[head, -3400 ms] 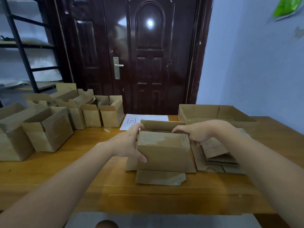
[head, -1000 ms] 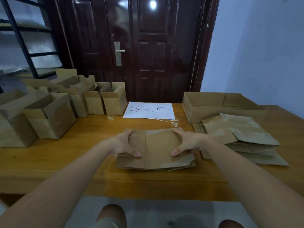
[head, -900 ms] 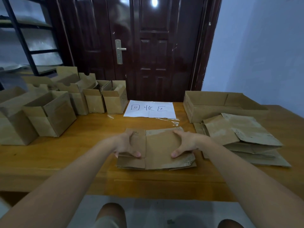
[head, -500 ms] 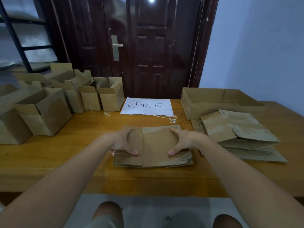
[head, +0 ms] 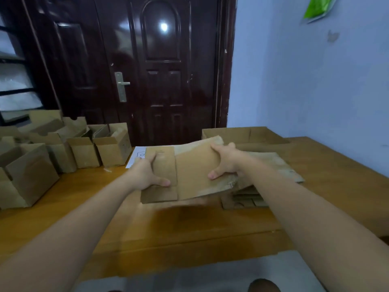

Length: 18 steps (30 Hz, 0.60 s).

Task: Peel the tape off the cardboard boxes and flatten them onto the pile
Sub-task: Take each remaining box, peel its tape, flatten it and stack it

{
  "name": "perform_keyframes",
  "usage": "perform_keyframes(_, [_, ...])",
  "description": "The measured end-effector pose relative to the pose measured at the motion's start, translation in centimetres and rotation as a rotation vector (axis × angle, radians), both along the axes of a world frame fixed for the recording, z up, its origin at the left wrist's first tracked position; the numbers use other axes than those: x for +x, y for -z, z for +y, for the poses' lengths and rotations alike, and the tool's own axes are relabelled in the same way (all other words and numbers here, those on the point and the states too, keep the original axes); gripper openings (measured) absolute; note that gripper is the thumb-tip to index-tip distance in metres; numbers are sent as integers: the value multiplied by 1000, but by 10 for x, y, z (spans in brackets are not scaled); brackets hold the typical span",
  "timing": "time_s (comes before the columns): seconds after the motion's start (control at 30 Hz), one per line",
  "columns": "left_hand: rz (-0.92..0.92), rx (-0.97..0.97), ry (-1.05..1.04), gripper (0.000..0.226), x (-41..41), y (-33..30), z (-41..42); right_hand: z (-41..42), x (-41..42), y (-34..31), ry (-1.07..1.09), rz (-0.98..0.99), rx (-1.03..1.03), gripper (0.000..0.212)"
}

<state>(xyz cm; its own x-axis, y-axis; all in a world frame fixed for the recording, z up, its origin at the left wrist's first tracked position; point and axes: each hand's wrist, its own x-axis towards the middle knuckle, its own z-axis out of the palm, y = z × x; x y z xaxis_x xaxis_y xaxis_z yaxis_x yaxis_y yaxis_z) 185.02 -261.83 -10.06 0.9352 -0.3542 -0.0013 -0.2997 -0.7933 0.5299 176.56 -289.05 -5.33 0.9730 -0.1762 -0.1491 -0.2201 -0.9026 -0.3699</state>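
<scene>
— Fingers [head: 217,147] of the right hand [head: 226,161] are curled over the far edge of the flattened box [head: 195,171], and the thumb presses on its upper face. You see it also?

— Yes. And the left hand [head: 147,172] does the same on the other side: thumb on top near the front, the other fingers go over the far edge of a folded flap. So both hands grip this 1 piece of cardboard, not wide open, closed around its edges.

— Is the box on the table [head: 189,228]?

— No, it is lifted. I see a dark shadow on the wood under it, and the front edge is a little blurred. The right part of it hangs over the pile of flat boxes [head: 273,163], which lies on the table to the right.

— Does it touch the pile?

— I cannot tell, the right hand hides that place.

— What is behind the pile?

— 1 wide, low open carton [head: 244,133], at the far edge of the table. And behind the held box a white paper sheet [head: 137,153] shows only its corner.

— On the left side?

— A group of standing boxes [head: 84,148], still in their box form, with flaps open upward. They stand in rows from the front left corner to the middle, well apart from the hands.

— And farther?

— A dark brown door [head: 160,70] with a metal handle [head: 122,86], a bluish wall [head: 315,91] to the right, and a black shelf frame [head: 16,91] at the left border.
</scene>
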Motion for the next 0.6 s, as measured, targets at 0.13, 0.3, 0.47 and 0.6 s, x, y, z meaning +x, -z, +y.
perform_keyframes(0.13, [-97,-100,68,123,-5,-24,-78,-73,-23,-36,120,-15,-87,124])
perform_keyframes(0.3, [-50,-174,198,127,-19,-24,-179,-160,-55,-35,267,12,-145,122])
perform_keyframes(0.47, [63,-113,192,124,-25,4,-231,-198,-61,9,377,13,-132,108])
perform_keyframes(0.6, [142,-89,146,118,-22,40,-241,-207,-54,48,341,51,-113,95])
